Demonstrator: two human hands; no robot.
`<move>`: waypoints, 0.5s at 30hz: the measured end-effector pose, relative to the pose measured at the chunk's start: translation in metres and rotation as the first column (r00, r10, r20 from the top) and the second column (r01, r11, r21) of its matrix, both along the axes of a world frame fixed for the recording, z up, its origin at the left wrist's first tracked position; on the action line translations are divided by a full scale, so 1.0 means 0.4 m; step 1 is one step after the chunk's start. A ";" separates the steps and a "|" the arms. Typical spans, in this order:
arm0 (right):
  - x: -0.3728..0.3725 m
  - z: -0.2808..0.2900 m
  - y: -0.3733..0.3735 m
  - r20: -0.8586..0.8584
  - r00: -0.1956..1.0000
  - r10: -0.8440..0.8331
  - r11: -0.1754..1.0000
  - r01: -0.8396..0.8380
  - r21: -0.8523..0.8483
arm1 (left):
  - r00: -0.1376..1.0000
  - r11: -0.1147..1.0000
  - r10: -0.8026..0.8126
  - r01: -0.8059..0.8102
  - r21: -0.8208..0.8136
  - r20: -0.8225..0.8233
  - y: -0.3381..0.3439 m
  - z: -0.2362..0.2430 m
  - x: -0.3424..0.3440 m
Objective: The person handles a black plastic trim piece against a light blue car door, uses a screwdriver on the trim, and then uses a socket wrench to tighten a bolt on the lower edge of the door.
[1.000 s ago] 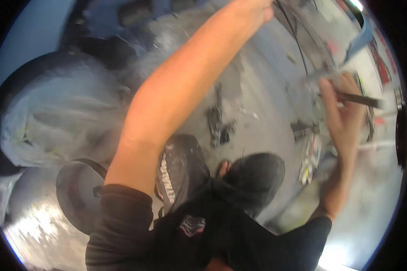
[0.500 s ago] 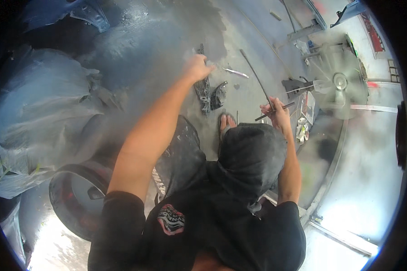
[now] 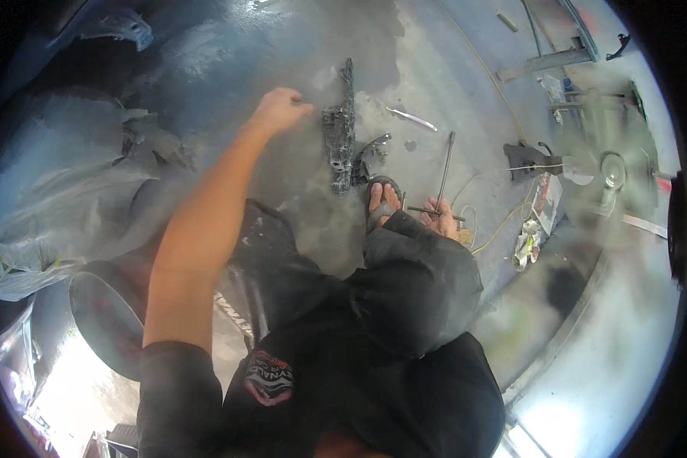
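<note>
My left hand [image 3: 282,111] is raised over the floor with its fingers curled in. Whatever may be between those fingers is hidden. To its right lies a long, rough black part [image 3: 337,141], apart from the hand. A smaller curved black piece [image 3: 373,153] rests against or close beside it, near my sandalled foot [image 3: 383,200]. My right hand [image 3: 440,221], low beside my right knee, is closed around the crossbar of a T-handle wrench [image 3: 446,164]. The wrench's long shaft points away from me. Beyond the foot lies a slim whitish tool [image 3: 412,118].
A spinning fan [image 3: 612,169] stands at the right. Before it are a dark bracket-like part [image 3: 530,160], a box [image 3: 543,202] and a yellowish cord [image 3: 504,243]. Grey sheeting [image 3: 61,183] covers something bulky at the left, near a dark round hoop [image 3: 103,317].
My left hand has come off the long black part and moved left. The right hand has lowered toward my knee with the wrench, and the view has shifted slightly.
</note>
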State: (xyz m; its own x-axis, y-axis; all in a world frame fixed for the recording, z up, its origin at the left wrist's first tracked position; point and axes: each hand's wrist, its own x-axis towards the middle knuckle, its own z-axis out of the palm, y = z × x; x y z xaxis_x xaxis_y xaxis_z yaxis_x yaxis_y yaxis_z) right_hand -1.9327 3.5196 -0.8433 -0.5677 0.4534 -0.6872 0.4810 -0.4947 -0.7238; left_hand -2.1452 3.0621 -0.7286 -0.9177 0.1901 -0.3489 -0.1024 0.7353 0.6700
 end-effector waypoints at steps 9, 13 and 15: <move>0.003 -0.034 0.149 0.394 0.889 -0.234 0.600 -0.187 0.778 | 0.965 0.977 0.011 0.046 -0.210 0.261 -0.055 -0.016 -0.021; -0.010 0.035 0.091 0.096 0.980 0.175 0.172 -0.126 0.977 | 0.977 0.974 0.152 -0.123 -0.190 0.147 -0.088 0.028 -0.031; -0.123 0.092 -0.013 0.227 0.834 0.502 0.604 -0.526 0.598 | 0.961 0.960 0.238 -0.211 -0.185 0.138 -0.114 0.042 -0.011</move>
State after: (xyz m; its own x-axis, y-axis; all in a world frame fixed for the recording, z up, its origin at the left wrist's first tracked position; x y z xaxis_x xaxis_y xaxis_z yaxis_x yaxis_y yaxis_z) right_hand -1.9818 3.5143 -0.8066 -0.8246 0.4139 -0.3857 0.5435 0.3904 -0.7430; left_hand -2.1495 3.0167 -0.7117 -0.8610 -0.0877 -0.5011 -0.3717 0.7809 0.5021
